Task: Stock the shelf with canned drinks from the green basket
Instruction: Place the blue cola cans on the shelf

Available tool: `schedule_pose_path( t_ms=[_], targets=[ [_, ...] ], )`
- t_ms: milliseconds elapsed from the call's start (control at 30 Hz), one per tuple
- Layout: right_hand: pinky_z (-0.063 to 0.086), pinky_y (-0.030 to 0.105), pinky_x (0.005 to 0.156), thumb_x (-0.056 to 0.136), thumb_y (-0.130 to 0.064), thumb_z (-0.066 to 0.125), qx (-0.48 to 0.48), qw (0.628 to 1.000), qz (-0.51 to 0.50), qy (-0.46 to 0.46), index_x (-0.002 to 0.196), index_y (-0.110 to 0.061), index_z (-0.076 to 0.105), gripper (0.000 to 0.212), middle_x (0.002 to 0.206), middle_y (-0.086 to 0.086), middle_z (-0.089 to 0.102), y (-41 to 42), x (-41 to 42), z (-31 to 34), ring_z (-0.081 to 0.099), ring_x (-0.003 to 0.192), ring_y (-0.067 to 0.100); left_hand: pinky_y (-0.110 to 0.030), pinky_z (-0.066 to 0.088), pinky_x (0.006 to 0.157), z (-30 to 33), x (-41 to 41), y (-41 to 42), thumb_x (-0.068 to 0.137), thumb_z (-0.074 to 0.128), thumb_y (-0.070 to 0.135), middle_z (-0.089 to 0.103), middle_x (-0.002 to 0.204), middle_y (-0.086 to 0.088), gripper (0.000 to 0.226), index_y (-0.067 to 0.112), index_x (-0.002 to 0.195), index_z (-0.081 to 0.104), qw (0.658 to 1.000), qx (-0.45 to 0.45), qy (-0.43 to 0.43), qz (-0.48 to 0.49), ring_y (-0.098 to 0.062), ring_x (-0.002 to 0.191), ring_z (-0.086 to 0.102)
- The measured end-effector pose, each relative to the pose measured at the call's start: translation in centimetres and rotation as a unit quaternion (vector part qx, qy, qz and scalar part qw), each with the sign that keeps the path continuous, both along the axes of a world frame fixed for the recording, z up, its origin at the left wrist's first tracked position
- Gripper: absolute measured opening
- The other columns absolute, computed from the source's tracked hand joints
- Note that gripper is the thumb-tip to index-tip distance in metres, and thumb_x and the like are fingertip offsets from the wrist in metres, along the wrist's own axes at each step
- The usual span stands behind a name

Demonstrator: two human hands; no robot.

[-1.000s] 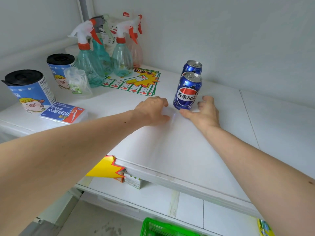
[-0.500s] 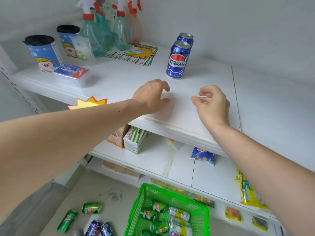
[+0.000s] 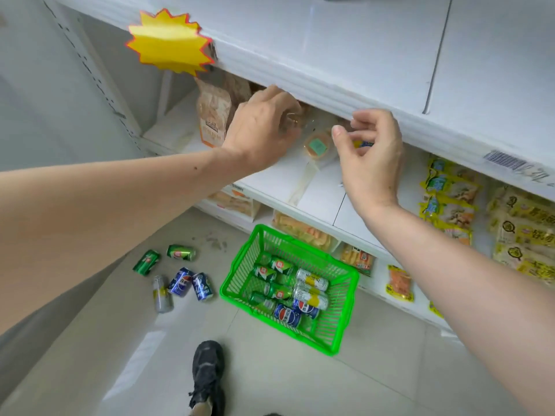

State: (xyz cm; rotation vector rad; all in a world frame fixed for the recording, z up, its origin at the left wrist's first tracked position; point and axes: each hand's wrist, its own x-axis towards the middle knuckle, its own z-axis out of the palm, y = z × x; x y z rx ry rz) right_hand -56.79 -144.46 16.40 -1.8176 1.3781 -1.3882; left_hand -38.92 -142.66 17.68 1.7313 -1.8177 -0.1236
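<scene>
Green basket point(image 3: 345, 319): on the floor below the shelving, holding green, silver-yellow and blue Pepsi cans point(image 3: 286, 315) lying on their sides. Loose cans point(image 3: 180, 282): five on the floor, left of the basket. My left hand point(image 3: 261, 130): above the basket, in front of the top shelf's edge point(image 3: 324, 94), fingers loosely curled, holding nothing. My right hand point(image 3: 372, 154): beside it, fingers curled, empty. Yellow starburst tag point(image 3: 168, 43): on that edge, up left. My shoe point(image 3: 207, 373): just below the basket.
</scene>
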Motion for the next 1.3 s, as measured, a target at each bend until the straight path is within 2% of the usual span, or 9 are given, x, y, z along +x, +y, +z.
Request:
schedule_pose_path(
  t_ms=[200, 333, 467, 667, 800, 900, 967, 1133, 1300],
  targets=[
    [0.054, 0.034, 0.070, 0.085, -0.022, 0.070, 0.083, 0.996, 0.015, 0.036, 0.105, -0.019, 0.057, 0.024, 0.101, 0.002, 0.063, 3.6, -1.5, -10.6, 0.060, 0.074, -0.004, -0.043, 0.047, 0.090, -10.2, -0.5, 3.4, 0.085, 0.062, 0.025, 0.059, 0.115, -0.007, 0.033, 0.012, 0.115, 0.059, 0.993, 0.117, 0.015, -0.015, -0.027, 0.108, 0.057],
    [0.052, 0.033, 0.076, 0.083, -0.021, 0.073, 0.138, 0.986, 0.018, 0.087, 0.107, -0.016, 0.059, 0.028, 0.102, 0.003, 0.063, 4.9, -2.7, -18.0, 0.059, 0.071, -0.006, -0.042, 0.049, 0.090, -17.1, -0.4, 4.5, 0.085, 0.061, 0.026, 0.059, 0.119, -0.005, 0.033, 0.015, 0.117, 0.058, 0.979, 0.199, 0.009, -0.038, -0.026, 0.106, 0.059],
    [0.050, 0.028, 0.073, 0.082, -0.021, 0.076, 0.181, 0.969, 0.040, 0.162, 0.111, -0.012, 0.058, 0.035, 0.109, 0.000, 0.057, 6.1, -4.6, -25.2, 0.061, 0.070, 0.004, -0.037, 0.047, 0.093, -24.5, -0.3, 5.6, 0.087, 0.062, 0.028, 0.058, 0.120, -0.007, 0.036, 0.014, 0.120, 0.057, 0.953, 0.301, 0.013, -0.047, -0.025, 0.108, 0.059],
    [0.054, 0.034, 0.074, 0.082, -0.026, 0.076, 0.286, 0.925, 0.081, 0.239, 0.107, -0.015, 0.061, 0.031, 0.107, 0.001, 0.063, 7.5, -7.3, -36.9, 0.064, 0.076, 0.011, -0.034, 0.048, 0.092, -35.6, -2.0, 7.7, 0.087, 0.060, 0.027, 0.062, 0.119, -0.004, 0.036, 0.015, 0.121, 0.056, 0.908, 0.414, 0.035, -0.051, -0.023, 0.109, 0.060],
    [0.054, 0.038, 0.083, 0.082, -0.033, 0.075, 0.343, 0.877, 0.134, 0.310, 0.113, -0.018, 0.064, 0.036, 0.114, 0.001, 0.062, 7.7, -7.8, -46.4, 0.066, 0.095, 0.019, -0.031, 0.045, 0.094, -44.0, -3.8, 8.8, 0.089, 0.058, 0.025, 0.060, 0.124, -0.003, 0.038, 0.013, 0.125, 0.053, 0.889, 0.453, 0.031, -0.057, -0.021, 0.112, 0.058],
    [0.049, 0.040, 0.093, 0.084, -0.042, 0.071, 0.398, 0.816, 0.185, 0.377, 0.128, -0.016, 0.058, 0.052, 0.127, 0.003, 0.057, 8.0, -7.9, -52.9, 0.056, 0.115, 0.023, -0.030, 0.047, 0.091, -50.1, -5.0, 9.4, 0.090, 0.057, 0.026, 0.060, 0.122, -0.004, 0.037, 0.013, 0.124, 0.052, 0.877, 0.477, 0.020, -0.057, -0.020, 0.107, 0.058],
    [0.047, 0.038, 0.097, 0.085, -0.042, 0.070, 0.425, 0.783, 0.214, 0.401, 0.133, -0.014, 0.054, 0.058, 0.133, 0.005, 0.055, 8.1, -8.0, -56.8, 0.053, 0.121, 0.025, -0.034, 0.050, 0.089, -53.8, -5.6, 9.6, 0.089, 0.057, 0.029, 0.060, 0.119, -0.004, 0.036, 0.015, 0.122, 0.051, 0.872, 0.487, 0.015, -0.057, -0.020, 0.103, 0.058],
    [0.048, 0.040, 0.091, 0.085, -0.043, 0.070, 0.468, 0.729, 0.242, 0.438, 0.127, -0.011, 0.054, 0.054, 0.127, 0.011, 0.057, 8.1, -7.7, -64.7, 0.056, 0.114, 0.030, -0.036, 0.050, 0.091, -60.1, -5.9, 9.4, 0.090, 0.058, 0.029, 0.059, 0.119, -0.003, 0.036, 0.017, 0.122, 0.049, 0.864, 0.501, 0.008, -0.054, -0.020, 0.104, 0.057],
    [0.049, 0.040, 0.086, 0.090, -0.043, 0.064, 0.491, 0.675, 0.290, 0.468, 0.121, -0.006, 0.050, 0.050, 0.119, 0.014, 0.058, 7.7, -6.1, -69.2, 0.058, 0.105, 0.031, -0.038, 0.051, 0.094, -63.3, -5.5, 8.8, 0.091, 0.056, 0.028, 0.059, 0.122, -0.003, 0.035, 0.019, 0.124, 0.049, 0.860, 0.508, 0.017, -0.043, -0.020, 0.107, 0.058]
  ],
)
